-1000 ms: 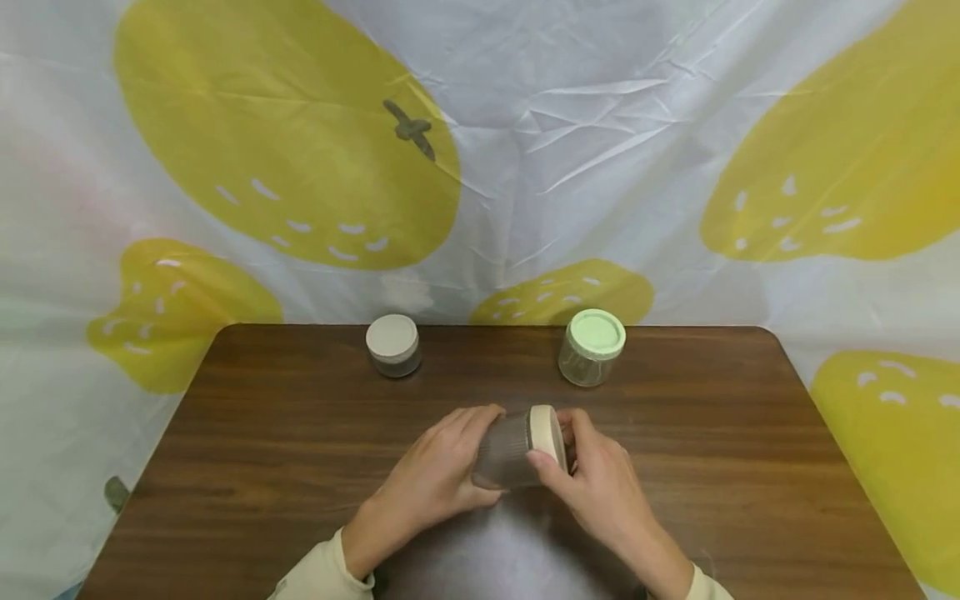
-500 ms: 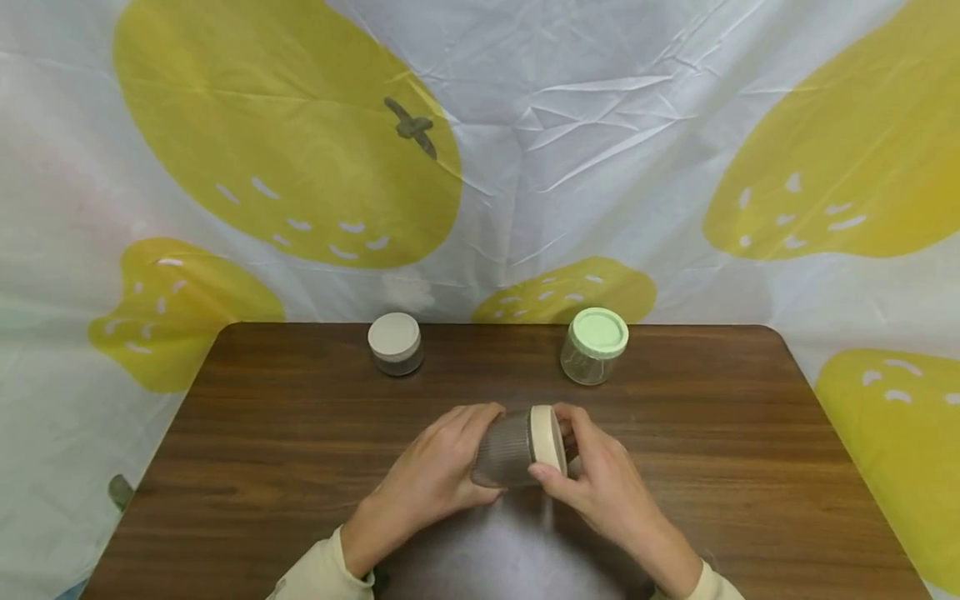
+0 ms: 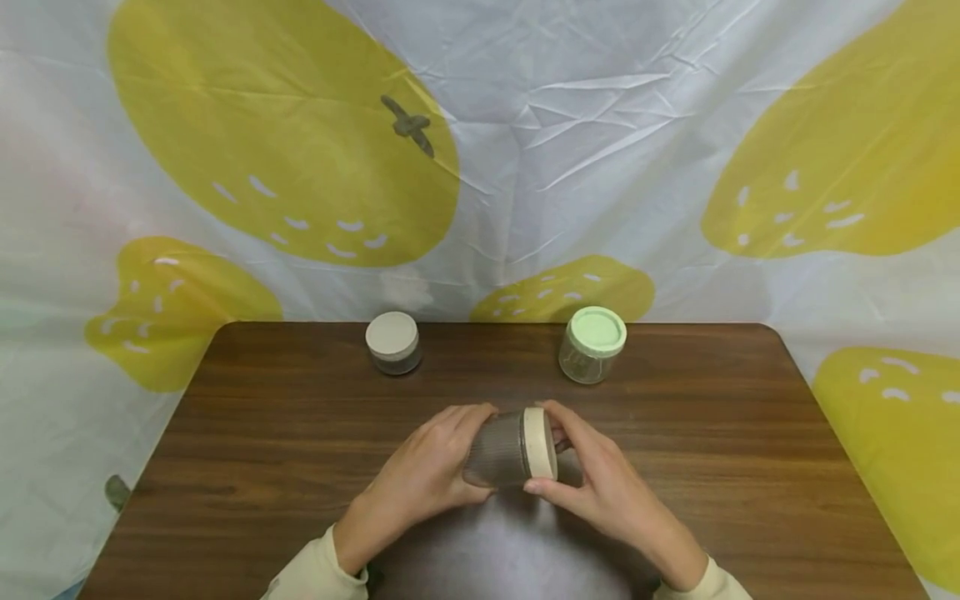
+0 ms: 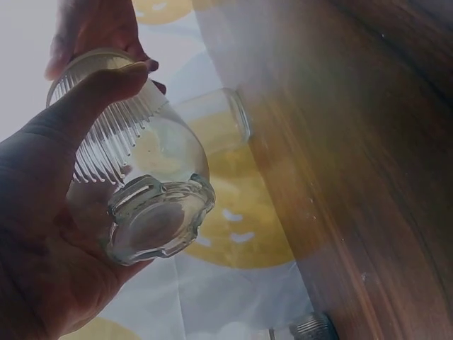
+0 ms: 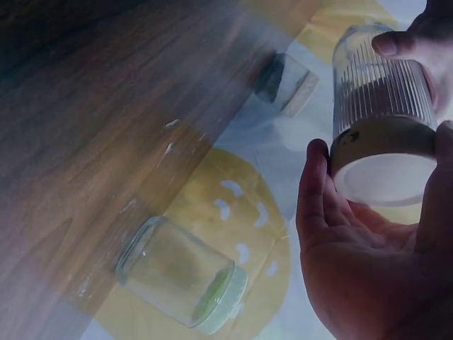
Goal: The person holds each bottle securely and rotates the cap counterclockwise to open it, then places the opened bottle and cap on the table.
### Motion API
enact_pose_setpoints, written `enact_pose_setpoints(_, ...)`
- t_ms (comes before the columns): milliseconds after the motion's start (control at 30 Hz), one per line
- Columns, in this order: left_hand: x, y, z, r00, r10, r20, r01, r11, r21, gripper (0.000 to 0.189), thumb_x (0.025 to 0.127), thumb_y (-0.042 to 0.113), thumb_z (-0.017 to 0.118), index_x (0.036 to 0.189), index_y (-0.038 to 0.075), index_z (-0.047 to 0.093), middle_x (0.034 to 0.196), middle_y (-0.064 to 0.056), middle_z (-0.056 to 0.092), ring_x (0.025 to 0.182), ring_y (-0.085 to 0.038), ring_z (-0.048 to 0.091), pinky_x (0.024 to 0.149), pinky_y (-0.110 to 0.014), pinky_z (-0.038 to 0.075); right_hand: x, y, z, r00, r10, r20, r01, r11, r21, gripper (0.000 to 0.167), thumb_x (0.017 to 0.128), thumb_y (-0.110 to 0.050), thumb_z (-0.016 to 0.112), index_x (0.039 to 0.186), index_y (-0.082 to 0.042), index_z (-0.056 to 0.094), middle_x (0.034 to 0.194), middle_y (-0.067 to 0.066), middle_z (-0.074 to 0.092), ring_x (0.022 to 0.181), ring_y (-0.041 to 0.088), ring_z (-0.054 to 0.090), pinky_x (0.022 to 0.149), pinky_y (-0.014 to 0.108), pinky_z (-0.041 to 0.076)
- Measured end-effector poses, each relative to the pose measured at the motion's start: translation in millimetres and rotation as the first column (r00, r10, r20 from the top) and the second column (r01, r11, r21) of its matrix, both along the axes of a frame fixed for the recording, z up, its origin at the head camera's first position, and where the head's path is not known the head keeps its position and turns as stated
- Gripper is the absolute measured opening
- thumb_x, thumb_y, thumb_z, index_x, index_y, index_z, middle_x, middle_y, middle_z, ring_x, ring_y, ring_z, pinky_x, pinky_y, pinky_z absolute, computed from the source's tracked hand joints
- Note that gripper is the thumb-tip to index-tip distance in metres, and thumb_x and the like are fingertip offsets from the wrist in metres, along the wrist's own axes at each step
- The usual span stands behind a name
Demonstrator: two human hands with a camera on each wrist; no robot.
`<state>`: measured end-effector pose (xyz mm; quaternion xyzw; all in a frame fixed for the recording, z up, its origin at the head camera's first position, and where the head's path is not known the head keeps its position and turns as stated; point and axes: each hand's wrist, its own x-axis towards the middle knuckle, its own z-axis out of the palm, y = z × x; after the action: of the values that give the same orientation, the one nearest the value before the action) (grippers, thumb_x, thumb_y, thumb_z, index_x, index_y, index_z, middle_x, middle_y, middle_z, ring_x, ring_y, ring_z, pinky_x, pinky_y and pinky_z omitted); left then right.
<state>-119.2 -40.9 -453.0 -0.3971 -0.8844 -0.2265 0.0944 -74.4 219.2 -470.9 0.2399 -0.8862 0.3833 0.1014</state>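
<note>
**A jar (image 3: 497, 450) tipped on its side**

From where I stand, the jar is low in the middle of the frame, held up over the brown table (image 3: 262, 433). It is glass, with thin lines down its side. It lies sideways, and its cream lid (image 3: 538, 444) is on, facing the right of the frame.

The left hand (image 3: 423, 462) is curled round the bottom end of the jar, with fingers on top and thumb below. In the left wrist view, that thumb goes across the lined side, and I can see the bumpy glass bottom.

The right hand (image 3: 603, 479) pinches the lid. One finger is at its top edge and the thumb is at its bottom edge.

Behind the hands, two more jars stand upright near the back edge of the table. The white-topped jar (image 3: 393, 342) is short and left of the middle. The green-topped jar (image 3: 592, 346) is taller, right of the middle.

A white cloth (image 3: 517, 167) with big yellow fruit shapes (image 3: 285, 150) hangs across the top. Pale sleeves (image 3: 318, 571) show at the bottom.
</note>
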Motion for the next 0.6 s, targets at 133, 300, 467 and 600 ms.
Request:
enact_pose_setpoints(133,-0.7,0.0,-0.5,1.000,-0.002,-0.011,0.002,1.000,0.004,0.087,0.061,0.029,0.100,0.135,0.008,0.060,0.130,-0.006,0.071,0.118,-0.020,0.070,0.104,-0.035,0.058,-0.2,1.5,1.7,0.999,0.036,0.017,-0.035,0.999,-0.018,0.093,0.082,-0.026,0.091,0.158,-0.006,0.041,0.118,-0.002,0.071,0.104,0.010,0.068,0.090,0.033,0.061)
enact_pose_setpoints(300,-1.4,-0.5,0.0,1.000,-0.010,-0.004,0.010,1.000,0.013,0.085,0.062,0.029,0.100,0.135,0.008,0.060,0.129,-0.006,0.072,0.117,-0.020,0.070,0.103,-0.036,0.059,-0.9,2.2,5.0,0.998,0.056,0.032,-0.055,0.998,-0.041,0.097,0.080,-0.023,0.093,0.159,-0.008,0.040,0.121,0.000,0.071,0.106,0.011,0.069,0.092,0.032,0.061)
enact_pose_setpoints(467,-2.0,-1.6,0.1,1.000,-0.008,0.013,0.008,1.000,0.012,0.086,0.062,0.030,0.100,0.135,0.008,0.060,0.129,-0.006,0.071,0.116,-0.020,0.070,0.102,-0.036,0.059,-1.4,2.1,5.6,0.997,0.067,0.029,-0.065,0.997,-0.037,0.097,0.081,-0.025,0.093,0.160,-0.009,0.039,0.123,-0.001,0.069,0.107,0.010,0.067,0.093,0.032,0.060)
enact_pose_setpoints(600,-1.7,-1.4,0.7,1.000,-0.008,0.009,0.007,1.000,0.003,0.087,0.062,0.031,0.100,0.136,0.008,0.060,0.129,-0.006,0.071,0.116,-0.020,0.070,0.102,-0.036,0.059,-0.8,2.0,6.0,0.998,0.059,0.024,-0.058,0.997,-0.043,0.097,0.081,-0.024,0.093,0.160,-0.012,0.039,0.124,-0.003,0.068,0.108,0.010,0.066,0.093,0.032,0.060)
